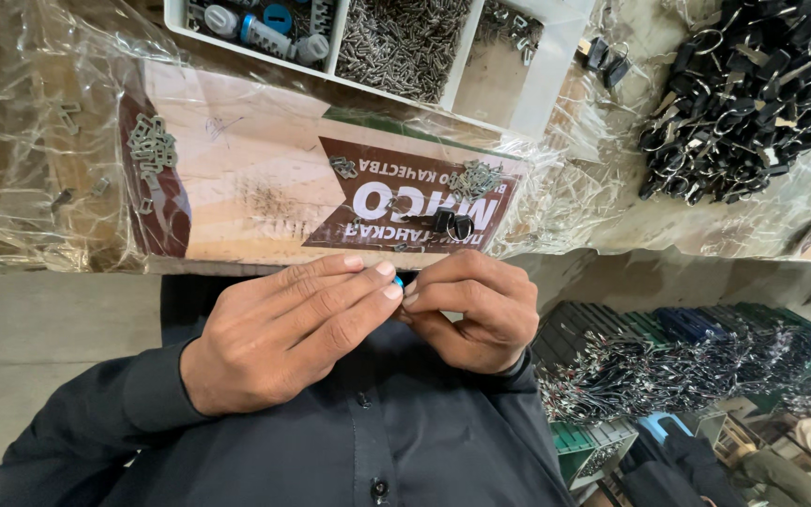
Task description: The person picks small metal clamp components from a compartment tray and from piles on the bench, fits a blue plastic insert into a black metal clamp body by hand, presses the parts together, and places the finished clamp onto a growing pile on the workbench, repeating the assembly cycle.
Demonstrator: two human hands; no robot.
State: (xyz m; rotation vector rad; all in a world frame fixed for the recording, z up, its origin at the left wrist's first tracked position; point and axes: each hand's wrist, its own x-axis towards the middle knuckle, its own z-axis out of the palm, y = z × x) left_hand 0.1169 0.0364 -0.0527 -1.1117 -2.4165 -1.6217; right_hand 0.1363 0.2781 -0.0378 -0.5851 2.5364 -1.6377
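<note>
Two hands are meeting at our chest: our left hand (283, 324) and right hand (471, 305) are closing their grip on one small blue part (397, 280). Finished black keys (753, 84) are piling up on the surface (265, 178); screws (401, 38) are waiting.

The left hand (279, 324) and right hand (471, 305) met fingertip to fingertip, pinching a small blue part (397, 281) above a dark shirt (377, 432), near a plastic-covered worktop (265, 178).

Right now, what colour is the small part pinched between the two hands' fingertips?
Bright blue: the small part peeks out between the left hand and right hand, head view.
</note>
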